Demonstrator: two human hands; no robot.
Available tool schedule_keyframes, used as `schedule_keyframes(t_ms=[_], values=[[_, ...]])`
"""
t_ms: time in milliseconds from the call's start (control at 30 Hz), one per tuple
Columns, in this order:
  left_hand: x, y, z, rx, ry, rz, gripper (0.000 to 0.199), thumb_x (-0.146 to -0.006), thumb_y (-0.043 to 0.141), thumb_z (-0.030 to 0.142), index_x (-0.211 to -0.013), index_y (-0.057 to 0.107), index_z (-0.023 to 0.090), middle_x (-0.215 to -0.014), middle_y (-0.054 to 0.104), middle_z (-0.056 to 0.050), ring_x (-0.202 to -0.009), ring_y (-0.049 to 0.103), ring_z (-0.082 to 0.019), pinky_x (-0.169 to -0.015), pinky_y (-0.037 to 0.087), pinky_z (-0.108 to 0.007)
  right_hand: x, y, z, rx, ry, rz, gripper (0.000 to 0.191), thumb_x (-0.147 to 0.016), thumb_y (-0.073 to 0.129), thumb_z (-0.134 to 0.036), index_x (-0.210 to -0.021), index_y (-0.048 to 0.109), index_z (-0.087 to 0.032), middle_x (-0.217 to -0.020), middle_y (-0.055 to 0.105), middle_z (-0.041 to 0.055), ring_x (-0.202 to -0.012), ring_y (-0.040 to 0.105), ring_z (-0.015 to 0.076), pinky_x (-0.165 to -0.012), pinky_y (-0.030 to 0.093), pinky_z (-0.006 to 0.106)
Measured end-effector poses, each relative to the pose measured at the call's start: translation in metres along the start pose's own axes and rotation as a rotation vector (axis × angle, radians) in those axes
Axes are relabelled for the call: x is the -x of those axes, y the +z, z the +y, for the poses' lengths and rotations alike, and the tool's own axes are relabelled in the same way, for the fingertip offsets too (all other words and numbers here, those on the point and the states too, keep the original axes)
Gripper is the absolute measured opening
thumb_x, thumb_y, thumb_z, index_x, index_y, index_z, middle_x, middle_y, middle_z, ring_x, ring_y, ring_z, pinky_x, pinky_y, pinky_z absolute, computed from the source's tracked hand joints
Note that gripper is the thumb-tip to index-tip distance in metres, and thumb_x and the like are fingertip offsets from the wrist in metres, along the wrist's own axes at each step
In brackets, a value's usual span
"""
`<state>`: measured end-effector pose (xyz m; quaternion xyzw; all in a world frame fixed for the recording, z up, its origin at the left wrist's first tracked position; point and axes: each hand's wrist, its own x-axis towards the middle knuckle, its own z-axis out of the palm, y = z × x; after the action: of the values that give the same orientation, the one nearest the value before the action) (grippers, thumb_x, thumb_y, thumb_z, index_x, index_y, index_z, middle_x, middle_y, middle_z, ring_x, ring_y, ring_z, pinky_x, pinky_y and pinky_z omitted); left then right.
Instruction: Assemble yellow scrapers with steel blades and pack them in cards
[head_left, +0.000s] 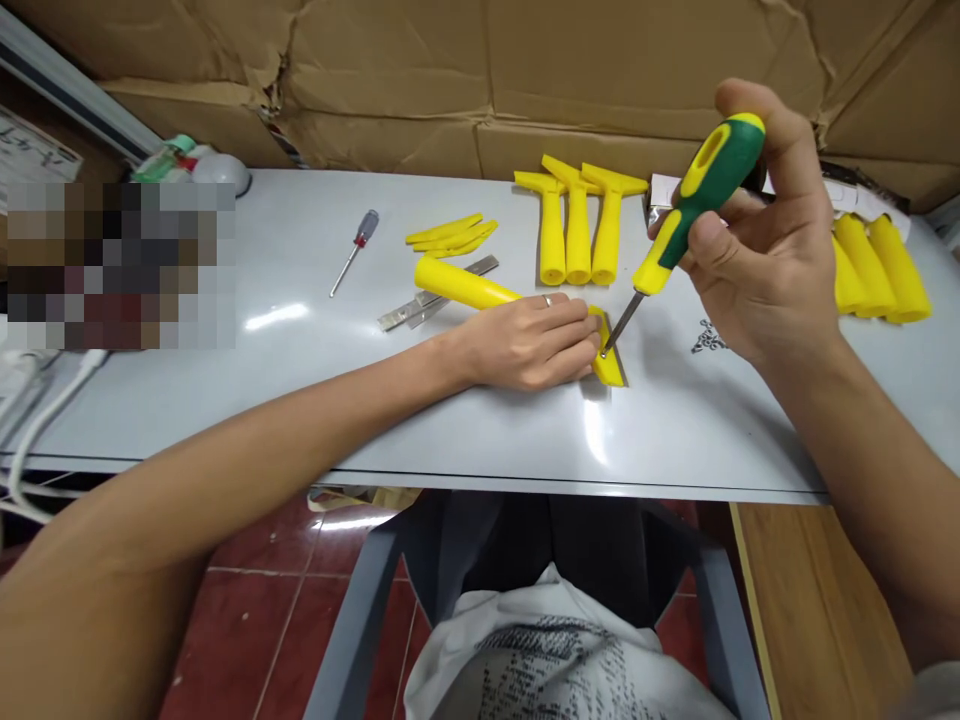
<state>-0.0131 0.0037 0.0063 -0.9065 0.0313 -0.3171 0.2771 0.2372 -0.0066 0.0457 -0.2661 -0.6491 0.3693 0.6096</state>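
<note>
while one yellow scraper (465,284) is lying on the table (300,250) in the left hand's (525,345) grip, the right hand (787,255) is gripping one green-and-yellow screwdriver (694,208); its slanted tip, if pushed unevenly, could be slipping toward the left hand. three t-shaped tools (577,230), three yellow strips (451,238), three yellow handles (870,265) and one small screwdriver (356,250) are lying around; overlapping metal strips (400,315) are preventing a count.

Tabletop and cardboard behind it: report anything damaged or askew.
The cardboard is creased, with what looks like a ragged tear toward the left, so it seems damaged. On the table, the metal strips overlap at uneven angles, looking untidy.
</note>
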Motion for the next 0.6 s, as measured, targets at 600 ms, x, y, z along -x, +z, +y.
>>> schedule_keyframes(t_ms=[600], values=[[-0.001,-0.001,-0.001,0.025,0.01,0.004,0.022,-0.107,0.061,0.029,-0.092,0.067,0.014,-0.098,0.079,-0.01,-0.093,0.075,-0.019,-0.074,0.064,-0.031,0.011,0.023,-0.004,0.352,-0.284,0.142,0.048,-0.09,0.078,-0.065,-0.133,0.063,-0.049,-0.141,0.052,-0.0098,-0.079,0.067,0.0036,-0.082,0.069,0.03]])
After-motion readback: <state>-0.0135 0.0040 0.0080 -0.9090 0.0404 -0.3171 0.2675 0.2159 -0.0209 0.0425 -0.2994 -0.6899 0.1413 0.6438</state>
